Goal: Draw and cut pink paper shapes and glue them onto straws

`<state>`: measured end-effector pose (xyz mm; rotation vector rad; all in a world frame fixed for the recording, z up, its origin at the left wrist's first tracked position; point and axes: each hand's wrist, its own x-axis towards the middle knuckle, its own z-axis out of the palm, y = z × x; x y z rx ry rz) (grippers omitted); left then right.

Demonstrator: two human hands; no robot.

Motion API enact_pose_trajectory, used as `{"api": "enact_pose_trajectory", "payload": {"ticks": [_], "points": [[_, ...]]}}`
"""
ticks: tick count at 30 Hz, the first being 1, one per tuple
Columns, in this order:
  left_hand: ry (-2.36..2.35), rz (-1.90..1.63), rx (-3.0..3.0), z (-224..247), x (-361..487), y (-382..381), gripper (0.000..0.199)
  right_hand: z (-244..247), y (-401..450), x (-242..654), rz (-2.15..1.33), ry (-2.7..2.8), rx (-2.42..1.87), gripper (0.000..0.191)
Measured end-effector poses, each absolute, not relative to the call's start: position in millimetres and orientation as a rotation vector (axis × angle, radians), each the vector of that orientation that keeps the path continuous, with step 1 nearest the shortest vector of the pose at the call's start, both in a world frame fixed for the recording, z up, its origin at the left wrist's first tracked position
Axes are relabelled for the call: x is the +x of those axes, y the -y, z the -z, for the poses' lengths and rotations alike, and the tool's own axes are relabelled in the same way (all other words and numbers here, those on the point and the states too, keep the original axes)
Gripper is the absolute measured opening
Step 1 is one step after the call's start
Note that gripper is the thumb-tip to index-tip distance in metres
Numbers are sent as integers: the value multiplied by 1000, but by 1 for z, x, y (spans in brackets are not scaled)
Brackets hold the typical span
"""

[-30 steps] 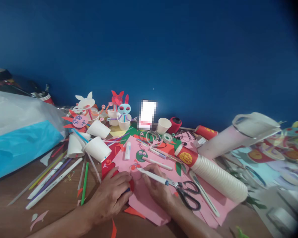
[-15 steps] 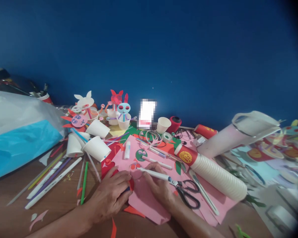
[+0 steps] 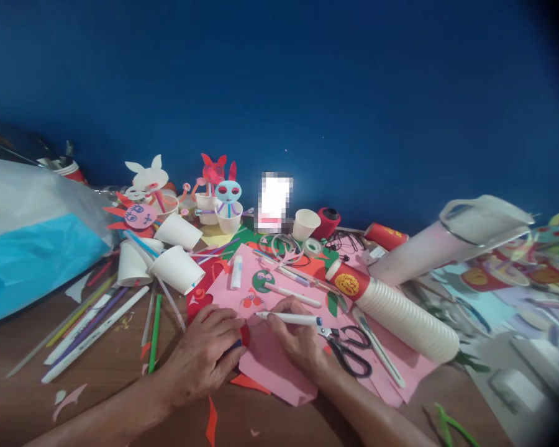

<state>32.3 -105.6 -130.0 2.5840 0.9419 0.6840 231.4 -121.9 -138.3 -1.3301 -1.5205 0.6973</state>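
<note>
My right hand [image 3: 294, 338] is closed around a white marker [image 3: 295, 319] with a dark blue end. The marker's tip points left, at a small pink paper face [image 3: 256, 324] with orange-red eyes and drawn lashes. Beside that face, my left hand [image 3: 209, 347] rests on the paper with its fingers curled. A small dark blue piece, apparently a marker cap [image 3: 234, 345], shows between its thumb and fingers. Pink paper [image 3: 274, 372] lies beneath both hands. Just above is a green round face [image 3: 263, 280]. Black-handled scissors [image 3: 351, 354] lie right of my right hand.
White paper cups [image 3: 179, 270] lie at the left, near paper-cup animal figures [image 3: 228, 192]. Several markers and sticks [image 3: 95, 335] spread over the brown table. A long stack of cups [image 3: 405, 320] and a pitcher [image 3: 428, 245] lie right. Green-handled pliers or scissors [image 3: 451, 425] show at lower right.
The view has shifted, so most things sit slightly higher in the picture. The marker's tip is now lower on the pink face, below the eyes. Both hands keep their grips.
</note>
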Motion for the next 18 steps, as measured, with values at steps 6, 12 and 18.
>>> {"api": "enact_pose_trajectory", "payload": {"ticks": [6,12,18], "points": [[-946,-686,2587,131,31,106,16,142,121,230,-715,1594,-1361,9],[-949,-664,2606,132,32,106,17,141,121,229,-739,1638,-1382,9],[-950,-664,2596,133,33,105,16,142,121,229,-765,1654,-1410,8]]}}
